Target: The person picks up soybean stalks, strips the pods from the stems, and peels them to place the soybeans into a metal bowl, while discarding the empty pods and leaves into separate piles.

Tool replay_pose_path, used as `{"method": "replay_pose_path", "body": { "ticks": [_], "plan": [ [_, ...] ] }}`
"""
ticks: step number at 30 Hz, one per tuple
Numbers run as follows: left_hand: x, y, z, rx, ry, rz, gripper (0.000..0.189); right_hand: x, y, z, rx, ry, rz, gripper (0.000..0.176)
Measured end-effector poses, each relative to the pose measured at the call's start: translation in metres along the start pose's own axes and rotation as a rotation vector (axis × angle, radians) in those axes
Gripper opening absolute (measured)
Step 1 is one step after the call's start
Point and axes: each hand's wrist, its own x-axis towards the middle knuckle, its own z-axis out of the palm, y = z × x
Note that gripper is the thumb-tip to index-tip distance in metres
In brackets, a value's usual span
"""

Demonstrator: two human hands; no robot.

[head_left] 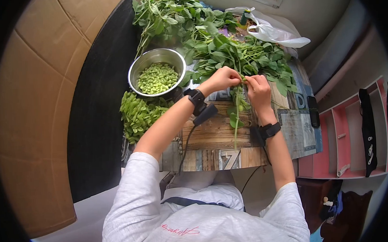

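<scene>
My left hand [225, 79] and my right hand [259, 88] meet over the middle of the table. Both are closed in a pinch at a leafy green bean stalk [238, 102], which hangs down between them towards the table's front edge. The small part right between the fingertips is mostly hidden; it may be a pod. Just beyond my hands, a heap of leafy bean plants [219, 55] spreads across the table. To the left stands a metal bowl [131, 76] with shelled green beans [157, 78] in it. Green pods [137, 117] lie piled in front of the bowl.
A white plastic bag [279, 33] lies at the back right. On the table's right edge rests a dark phone-like object [314, 111]. Cables hang from my wrist bands [196, 101]. A pink shelf unit [341, 132] stands right, a black board [100, 112] and cardboard [38, 119] left.
</scene>
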Motion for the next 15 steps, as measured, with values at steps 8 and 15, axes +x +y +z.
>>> {"method": "replay_pose_path", "body": {
  "ticks": [8, 15],
  "plan": [
    [0.002, 0.005, -0.007, 0.464, -0.084, 0.251, 0.012, -0.015, -0.007, 0.004, 0.513, 0.125, 0.523, 0.009],
    [0.000, -0.008, -0.028, 1.337, -0.153, 0.400, 0.004, 0.001, 0.016, -0.039, 1.120, 0.069, 0.981, 0.014]
  ]
}}
